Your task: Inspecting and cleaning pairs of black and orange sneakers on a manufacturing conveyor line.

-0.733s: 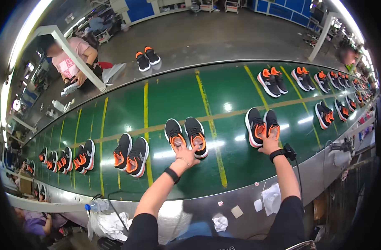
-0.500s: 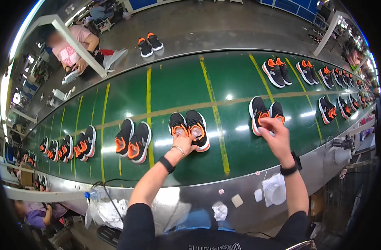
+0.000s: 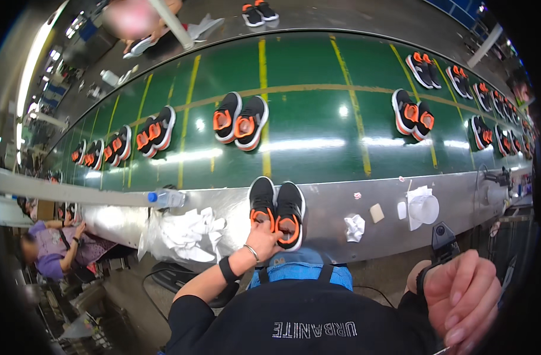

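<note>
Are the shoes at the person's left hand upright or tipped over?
Upright: the shoes show black tops and orange-lined openings from above, and the left hand grips them at those openings.

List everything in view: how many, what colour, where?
Belt: 1, green with yellow lines, across middle
Belt shoes: many pairs, black-orange, on belt
Far shoes: 2, black-orange, beyond belt
Ledge: 1, silver, near side of belt
Near shoes: 2, black-orange, over ledge
Bottle: 1, clear, blue cap, ledge left
Cloth or paper: 1 heap, white, beside bottle
Scrap: 1, white, crumpled, ledge right
Block: 1, beige, right of scrap
Round item: 1, white, right of block
Coworkers: at least 2, one in purple, left
Own shirt: 1, black, bottom
Left hand: 1, bare, gripping near shoes
Right hand: 1, bare, lower right
</note>
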### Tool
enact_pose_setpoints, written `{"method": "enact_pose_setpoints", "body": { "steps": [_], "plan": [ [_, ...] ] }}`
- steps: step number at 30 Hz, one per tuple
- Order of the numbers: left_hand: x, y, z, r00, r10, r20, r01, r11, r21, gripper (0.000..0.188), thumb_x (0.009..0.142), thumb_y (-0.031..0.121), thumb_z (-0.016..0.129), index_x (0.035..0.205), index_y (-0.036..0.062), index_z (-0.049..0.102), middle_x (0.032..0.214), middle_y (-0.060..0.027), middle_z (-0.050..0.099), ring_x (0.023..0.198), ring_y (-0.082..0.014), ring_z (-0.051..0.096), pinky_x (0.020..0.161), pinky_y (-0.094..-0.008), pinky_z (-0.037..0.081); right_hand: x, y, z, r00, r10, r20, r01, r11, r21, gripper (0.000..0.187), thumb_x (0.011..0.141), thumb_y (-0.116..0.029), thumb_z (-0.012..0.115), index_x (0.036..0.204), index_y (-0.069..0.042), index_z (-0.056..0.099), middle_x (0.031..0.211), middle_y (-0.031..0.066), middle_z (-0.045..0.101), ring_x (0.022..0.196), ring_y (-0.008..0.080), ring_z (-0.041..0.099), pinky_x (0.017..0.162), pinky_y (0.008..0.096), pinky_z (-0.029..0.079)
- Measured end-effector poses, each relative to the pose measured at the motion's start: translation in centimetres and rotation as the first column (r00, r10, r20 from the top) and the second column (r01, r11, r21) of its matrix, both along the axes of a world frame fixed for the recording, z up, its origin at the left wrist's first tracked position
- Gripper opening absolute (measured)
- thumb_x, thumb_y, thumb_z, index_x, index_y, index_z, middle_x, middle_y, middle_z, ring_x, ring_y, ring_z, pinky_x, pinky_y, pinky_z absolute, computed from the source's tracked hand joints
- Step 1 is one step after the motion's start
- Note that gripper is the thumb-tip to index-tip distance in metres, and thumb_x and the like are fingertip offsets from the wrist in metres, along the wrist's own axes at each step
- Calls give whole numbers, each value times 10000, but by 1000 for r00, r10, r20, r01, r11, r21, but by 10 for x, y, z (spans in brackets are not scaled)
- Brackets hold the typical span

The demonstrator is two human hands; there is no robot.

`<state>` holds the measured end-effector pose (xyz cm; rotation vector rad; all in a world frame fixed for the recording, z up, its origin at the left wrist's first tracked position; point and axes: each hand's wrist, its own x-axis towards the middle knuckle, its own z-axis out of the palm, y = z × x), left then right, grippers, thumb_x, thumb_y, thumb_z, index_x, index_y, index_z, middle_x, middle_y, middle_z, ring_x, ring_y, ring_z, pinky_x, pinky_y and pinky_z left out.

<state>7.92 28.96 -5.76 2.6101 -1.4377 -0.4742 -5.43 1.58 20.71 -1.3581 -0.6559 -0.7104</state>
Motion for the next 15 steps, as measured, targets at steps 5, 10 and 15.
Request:
{"method": "enact_pose_setpoints", "body": {
  "steps": [5,10,15],
  "plan": [
    [-40,35,-17,995,46,-89,-36,993,113,341,663,298,676,964,160,595,915,-123,473,892,-287,463,778,-399,327,0,39,6,981,192,-13,-192,971,-144,135,765,-144,638,891,-192,630,855,-38,584,772,83,493,678,251,374],
    [-55,56,-17,993,74,-95,-84,990,-109,500,650,222,694,1112,160,514,1007,-172,459,939,-329,450,820,-414,348,-15,71,-36,975,12,223,-47,988,150,169,704,25,619,801,-102,564,772,39,624,655,165,577,551,273,441],
    [-44,80,-8,911,337,-236,-410,699,-586,590,669,118,652,1186,5,391,1066,-220,433,941,-338,457,829,-393,388,17,93,-175,510,-270,-817,468,884,0,280,746,-14,614,1014,-24,535,905,51,548,858,113,505,707,234,424]
  ]
}}
